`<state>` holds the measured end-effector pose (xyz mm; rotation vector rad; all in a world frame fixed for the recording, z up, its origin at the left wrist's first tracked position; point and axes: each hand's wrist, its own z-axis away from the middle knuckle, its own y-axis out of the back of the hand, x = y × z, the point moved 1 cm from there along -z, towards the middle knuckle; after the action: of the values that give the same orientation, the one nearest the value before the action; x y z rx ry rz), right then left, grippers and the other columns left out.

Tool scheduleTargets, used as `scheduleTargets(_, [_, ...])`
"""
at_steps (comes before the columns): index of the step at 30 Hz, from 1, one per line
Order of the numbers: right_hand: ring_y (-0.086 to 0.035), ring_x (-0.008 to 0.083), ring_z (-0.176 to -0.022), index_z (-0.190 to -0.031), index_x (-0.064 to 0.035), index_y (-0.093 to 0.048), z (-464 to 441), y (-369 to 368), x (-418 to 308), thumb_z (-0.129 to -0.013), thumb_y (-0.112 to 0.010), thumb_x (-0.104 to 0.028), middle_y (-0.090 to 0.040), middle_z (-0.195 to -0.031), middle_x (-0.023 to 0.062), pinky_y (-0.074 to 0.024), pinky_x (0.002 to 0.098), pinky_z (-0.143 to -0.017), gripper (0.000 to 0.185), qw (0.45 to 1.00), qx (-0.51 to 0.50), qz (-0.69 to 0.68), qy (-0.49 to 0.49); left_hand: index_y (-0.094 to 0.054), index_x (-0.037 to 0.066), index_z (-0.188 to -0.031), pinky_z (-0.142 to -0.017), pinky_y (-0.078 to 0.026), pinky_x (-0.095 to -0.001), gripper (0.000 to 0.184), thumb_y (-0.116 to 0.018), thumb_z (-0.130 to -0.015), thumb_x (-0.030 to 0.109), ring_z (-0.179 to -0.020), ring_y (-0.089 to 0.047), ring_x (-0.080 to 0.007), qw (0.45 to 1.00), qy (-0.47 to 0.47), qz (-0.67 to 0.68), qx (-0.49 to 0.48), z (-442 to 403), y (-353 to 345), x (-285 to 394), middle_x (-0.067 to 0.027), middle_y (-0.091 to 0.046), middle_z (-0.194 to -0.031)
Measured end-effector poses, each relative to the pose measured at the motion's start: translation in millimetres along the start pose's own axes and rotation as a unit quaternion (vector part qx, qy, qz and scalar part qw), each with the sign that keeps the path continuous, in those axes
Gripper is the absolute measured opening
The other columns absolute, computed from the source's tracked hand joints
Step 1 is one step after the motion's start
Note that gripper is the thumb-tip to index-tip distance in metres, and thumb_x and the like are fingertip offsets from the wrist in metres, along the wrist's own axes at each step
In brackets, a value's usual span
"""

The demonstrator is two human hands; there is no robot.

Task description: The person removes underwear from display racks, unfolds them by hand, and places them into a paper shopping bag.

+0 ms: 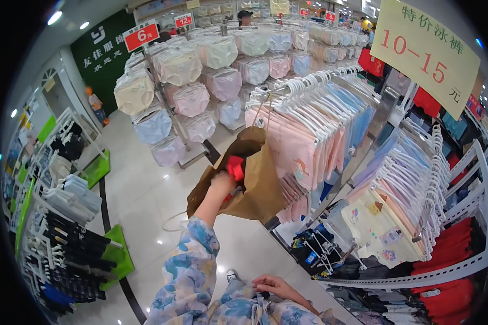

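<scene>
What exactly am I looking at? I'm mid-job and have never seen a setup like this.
There's no machine: a single head-worn camera looks forward and down at the wearer's two bare hands. The left hand reaches into the mouth of a brown bag, beside something red; blur hides whether it's gripped. The right hand is lower in the picture, with nothing visibly held. There's no worktop; pink garments hang beside the bag, above a shiny floor.

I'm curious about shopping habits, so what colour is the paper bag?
The paper bag is brown, seen best in the head view.
</scene>
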<state>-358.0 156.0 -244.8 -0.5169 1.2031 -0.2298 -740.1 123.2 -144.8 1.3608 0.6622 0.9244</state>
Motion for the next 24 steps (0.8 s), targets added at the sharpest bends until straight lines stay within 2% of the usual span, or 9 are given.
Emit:
scheduleTargets(3, [-0.057,0.0111,-0.098,-0.117,-0.0020,-0.053,-6,-7,-3,-0.091,-0.054,-0.014,-0.060,-0.103,0.0053,-0.0444,0.0252,-0.086,0.028,1.000,0.012,-0.004,0.020,-0.036,0.002,-0.130,-0.086,-0.047,-0.0438,0.063,-0.058,-0.079,0.033,-0.103,-0.057,-0.0373,0.997,0.055,0.038,-0.035,-4,16,13,-0.0255,-0.058,-0.108])
scheduleTargets(6, [-0.056,0.0107,-0.097,-0.116,-0.0021,-0.053,-12,-15,-3,-0.091,-0.054,-0.014,-0.059,-0.105,0.0052,-0.0451,0.0255,-0.085,0.028,0.999,0.025,-0.015,0.032,-0.035,0.006,-0.131,-0.087,-0.047,-0.0441,0.063,-0.059,-0.079,0.031,-0.106,-0.056,-0.0364,0.993,-0.064,0.042,-0.091,-2,17,11,-0.0257,-0.057,-0.112])
scheduleTargets(8, [-0.056,0.0104,-0.095,-0.116,-0.0022,-0.053,-18,-19,-2,-0.091,-0.055,-0.015,-0.059,-0.104,0.0048,-0.0456,0.0254,-0.084,0.028,0.998,0.040,-0.011,0.049,-0.035,0.009,-0.131,-0.085,-0.047,-0.0447,0.064,-0.062,-0.076,0.028,-0.105,-0.055,-0.0371,0.988,-0.130,0.073,-0.050,-6,12,7,-0.0246,-0.057,-0.111])
scheduleTargets(10, [-0.056,0.0100,-0.093,-0.116,-0.0023,-0.053,-21,-25,-4,-0.091,-0.055,-0.016,-0.059,-0.103,0.0043,-0.0461,0.0252,-0.083,0.028,0.997,0.050,-0.004,0.060,-0.034,0.011,-0.131,-0.083,-0.047,-0.0453,0.065,-0.064,-0.075,0.023,-0.102,-0.056,-0.0394,0.986,-0.102,0.129,0.028,35,56,28,-0.0227,-0.057,-0.111])
scheduleTargets(12, [-0.056,0.0094,-0.089,-0.115,-0.0029,-0.054,-21,-32,-9,-0.091,-0.056,-0.018,-0.058,-0.100,0.0032,-0.0468,0.0249,-0.081,0.029,0.997,0.058,0.012,0.040,-0.037,0.008,-0.130,-0.085,-0.045,-0.0436,0.059,-0.062,-0.076,0.015,-0.103,-0.054,-0.0391,0.959,-0.150,0.195,0.138,73,81,36,-0.0213,-0.055,-0.113])
scheduleTargets(14, [-0.056,0.0092,-0.088,-0.114,-0.0032,-0.054,-20,-35,-5,-0.091,-0.056,-0.019,-0.058,-0.098,0.0029,-0.0470,0.0247,-0.080,0.028,0.994,0.094,0.006,0.051,-0.043,0.005,-0.126,-0.089,-0.041,-0.0425,0.050,-0.058,-0.078,0.007,-0.106,-0.050,-0.0378,0.924,-0.222,0.244,0.193,112,102,42,-0.0201,-0.051,-0.116])
scheduleTargets(20, [-0.055,0.0081,-0.087,-0.113,-0.0036,-0.054,-24,-36,22,-0.091,-0.056,-0.020,-0.059,-0.098,0.0030,-0.0444,0.0233,-0.079,0.028,0.981,0.173,0.051,0.065,-0.051,0.000,-0.117,-0.092,-0.038,-0.0382,0.034,-0.054,-0.083,0.000,-0.107,-0.049,-0.0337,0.849,-0.307,0.326,0.281,178,60,15,-0.0177,-0.049,-0.120])
scheduleTargets(22, [-0.055,0.0083,-0.087,-0.113,-0.0038,-0.054,-31,-40,25,-0.091,-0.056,-0.020,-0.059,-0.097,0.0028,-0.0442,0.0235,-0.078,0.028,0.978,0.194,0.053,0.060,-0.054,-0.001,-0.111,-0.091,-0.039,-0.0377,0.030,-0.055,-0.082,0.001,-0.104,-0.052,-0.0333,0.817,-0.310,0.426,0.237,196,21,2,-0.0175,-0.055,-0.111])
scheduleTargets(24, [-0.057,0.0096,-0.079,-0.109,-0.0045,-0.055,-41,-47,30,-0.088,-0.057,-0.015,-0.059,-0.089,0.0028,-0.0465,0.0242,-0.071,0.024,0.976,0.199,0.041,0.074,-0.056,0.001,-0.108,-0.085,-0.044,-0.0351,0.027,-0.057,-0.082,0.006,-0.094,-0.057,-0.0312,0.841,-0.364,0.348,0.199,207,-4,-4,-0.0159,-0.060,-0.099])
